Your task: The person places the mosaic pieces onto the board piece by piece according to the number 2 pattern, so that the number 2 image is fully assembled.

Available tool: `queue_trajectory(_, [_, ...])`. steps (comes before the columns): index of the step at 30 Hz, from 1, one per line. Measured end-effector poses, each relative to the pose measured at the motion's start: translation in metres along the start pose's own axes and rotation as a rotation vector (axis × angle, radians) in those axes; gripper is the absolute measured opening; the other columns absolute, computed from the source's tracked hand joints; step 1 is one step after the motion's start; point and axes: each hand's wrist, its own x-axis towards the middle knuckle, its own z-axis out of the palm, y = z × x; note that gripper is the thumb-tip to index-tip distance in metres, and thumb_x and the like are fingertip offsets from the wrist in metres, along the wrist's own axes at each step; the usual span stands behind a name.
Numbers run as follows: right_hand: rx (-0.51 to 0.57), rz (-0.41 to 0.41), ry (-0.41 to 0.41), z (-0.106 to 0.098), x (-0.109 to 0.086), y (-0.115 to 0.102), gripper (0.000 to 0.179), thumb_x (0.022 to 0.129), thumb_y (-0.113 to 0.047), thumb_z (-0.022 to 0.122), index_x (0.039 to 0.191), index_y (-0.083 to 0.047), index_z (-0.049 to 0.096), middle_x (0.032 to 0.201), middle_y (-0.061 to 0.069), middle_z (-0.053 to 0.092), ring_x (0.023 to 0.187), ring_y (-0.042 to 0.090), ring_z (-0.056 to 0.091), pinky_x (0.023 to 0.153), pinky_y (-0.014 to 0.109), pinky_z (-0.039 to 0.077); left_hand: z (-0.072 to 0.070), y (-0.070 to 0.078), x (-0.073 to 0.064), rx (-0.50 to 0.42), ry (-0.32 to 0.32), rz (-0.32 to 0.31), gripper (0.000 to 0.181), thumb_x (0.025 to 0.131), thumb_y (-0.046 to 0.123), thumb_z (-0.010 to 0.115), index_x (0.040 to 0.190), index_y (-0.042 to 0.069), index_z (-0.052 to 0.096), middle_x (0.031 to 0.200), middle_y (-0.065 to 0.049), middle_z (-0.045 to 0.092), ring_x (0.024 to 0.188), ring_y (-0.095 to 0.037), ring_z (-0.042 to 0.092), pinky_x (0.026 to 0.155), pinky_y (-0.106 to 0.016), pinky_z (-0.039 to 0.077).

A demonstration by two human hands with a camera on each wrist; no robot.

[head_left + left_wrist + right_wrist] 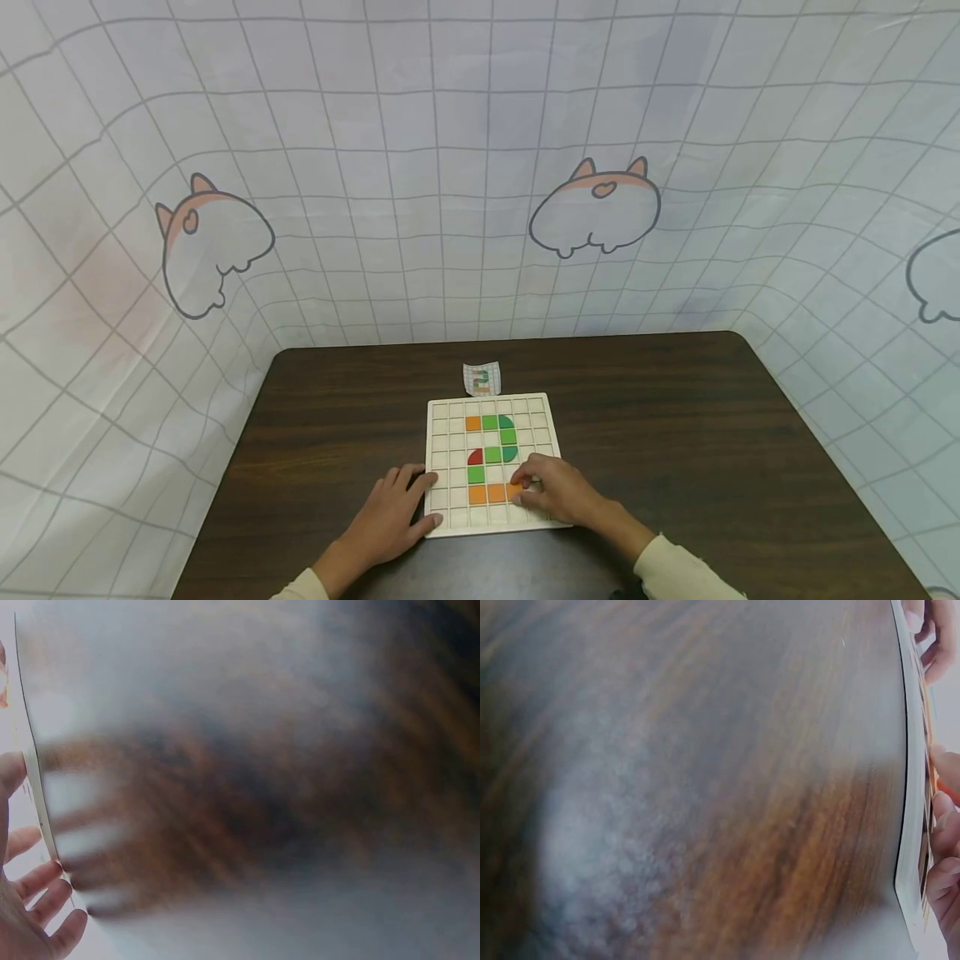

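Observation:
A cream gridded board [450,517] lies flat near the table's front. My left hand [390,512] rests at its left side, fingers and thumb spread and touching the edge; the left wrist view shows those fingertips [52,896] along the rim. Over the board's lower right, my right hand [555,490] pinches an orange square tile [514,491] between thumb and fingers, at the right end of a row with two other orange tiles [487,494]. Above that row sit green square tiles [476,474], a red rounded tile [476,457] and dark green rounded tiles [510,454].
A small printed paper card [482,379] with a coloured figure lies just beyond the board's far edge. The dark wooden table [660,417] extends to both sides. A white gridded cloth [480,275] with animal drawings hangs behind and at the sides.

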Motion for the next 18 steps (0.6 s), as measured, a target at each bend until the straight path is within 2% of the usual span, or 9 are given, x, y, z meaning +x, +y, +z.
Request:
queue_trajectory(7, [0.013,0.02,-0.008,-0.003,0.0,0.0,0.022,0.089,-0.028,0.077,0.104,-0.013,0.073,0.09,-0.005,0.066,0.078,0.006,0.056,0.071,0.022,0.046,-0.002,0.001,0.001,0.014,-0.013,-0.007,0.058,0.095,0.05,0.064,0.141,0.016,0.054,0.14,-0.012,0.051,0.122,-0.03,0.051,0.098,-0.053,0.045])
queue_trajectory(13, [0.057,0.053,0.021,-0.015,-0.004,0.003,0.029,0.093,-0.029,0.074,0.114,-0.009,0.071,0.09,-0.009,0.066,0.057,-0.003,0.044,0.055,0.018,0.041,-0.003,0.001,-0.001,0.027,-0.013,-0.005,0.054,0.095,0.051,0.064,0.137,0.017,0.057,0.138,-0.01,0.053,0.122,-0.029,0.053,0.098,-0.053,0.044])
queue_trajectory(18, [-0.002,0.112,0.063,-0.03,-0.011,0.008,0.038,0.096,-0.039,0.069,0.119,-0.009,0.07,0.093,-0.01,0.065,0.055,-0.003,0.044,0.051,0.019,0.039,-0.009,-0.002,-0.005,0.028,-0.02,-0.008,0.057,0.093,0.054,0.064,0.136,0.017,0.059,0.136,-0.006,0.057,0.12,-0.027,0.055,0.097,-0.053,0.044])
